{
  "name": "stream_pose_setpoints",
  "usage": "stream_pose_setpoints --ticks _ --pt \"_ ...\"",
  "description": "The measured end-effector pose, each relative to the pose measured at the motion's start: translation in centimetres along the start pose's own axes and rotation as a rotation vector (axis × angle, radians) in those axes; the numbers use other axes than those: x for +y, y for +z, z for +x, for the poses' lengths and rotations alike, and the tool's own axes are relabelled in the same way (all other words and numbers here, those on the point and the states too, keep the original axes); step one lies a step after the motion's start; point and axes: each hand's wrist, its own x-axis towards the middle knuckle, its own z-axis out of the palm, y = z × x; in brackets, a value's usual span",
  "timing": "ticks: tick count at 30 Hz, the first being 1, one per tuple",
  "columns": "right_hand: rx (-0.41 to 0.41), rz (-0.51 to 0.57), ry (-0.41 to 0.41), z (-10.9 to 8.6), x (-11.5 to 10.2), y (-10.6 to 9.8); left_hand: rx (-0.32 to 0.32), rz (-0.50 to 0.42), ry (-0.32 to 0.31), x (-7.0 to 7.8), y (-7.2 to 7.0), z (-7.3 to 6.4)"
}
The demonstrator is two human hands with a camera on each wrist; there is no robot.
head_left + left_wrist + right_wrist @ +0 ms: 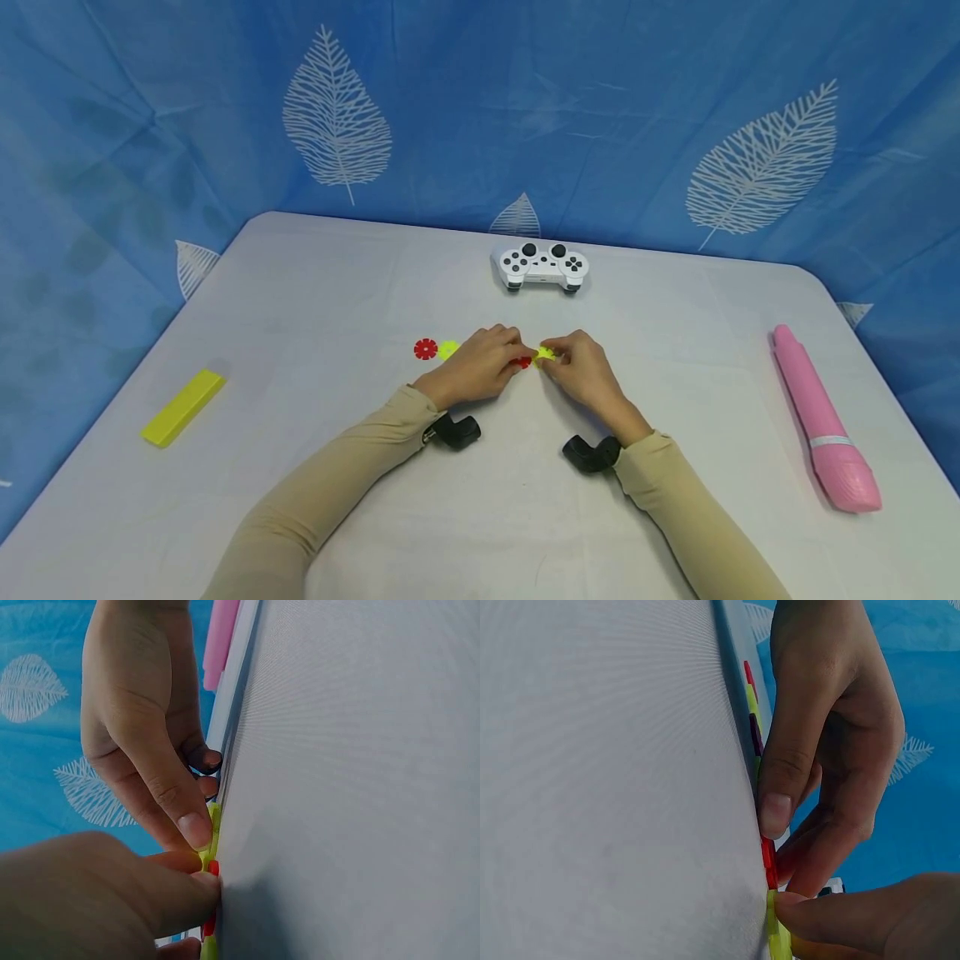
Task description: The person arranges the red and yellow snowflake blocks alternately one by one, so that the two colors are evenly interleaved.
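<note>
My left hand (480, 365) pinches a red notched plastic disc (524, 363), its edge showing in the right wrist view. Facing it, my right hand (587, 373) pinches a yellow notched disc (546, 354) between thumb and fingers. The two discs meet edge to edge between my fingertips, low over the table. Another red disc (425, 349) and a yellow-green disc (448, 349) stick out in a row left of my left hand. A dark purple disc (755, 735) shows further along that row in the right wrist view. My left hand hides the row's middle from the head view.
A white game controller (543, 267) lies beyond my hands on the white table (360, 283). At the left is a yellow bar-shaped block (183, 408); a folded pink umbrella (825, 421) lies at the right. Blue leaf-print cloth (465, 108) hangs behind the table.
</note>
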Motion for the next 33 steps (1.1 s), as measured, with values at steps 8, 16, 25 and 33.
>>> stream_pose_setpoints --ticks 8,16,25,33 --pt "-0.069 -0.048 -0.023 -0.4 -0.1 -0.7 -0.008 0.022 0.014 0.0 0.2 0.0" --pt "-0.072 -0.049 0.023 -0.4 0.3 -1.9 0.0 0.007 0.017 0.1 0.1 -0.1" --pt "-0.092 -0.034 0.027 -0.4 0.7 -2.1 0.006 -0.009 0.02 0.0 0.1 -0.1" --pt "-0.135 -0.046 -0.004 -0.3 0.6 -1.8 0.008 -0.011 0.016 0.1 0.0 -0.1"
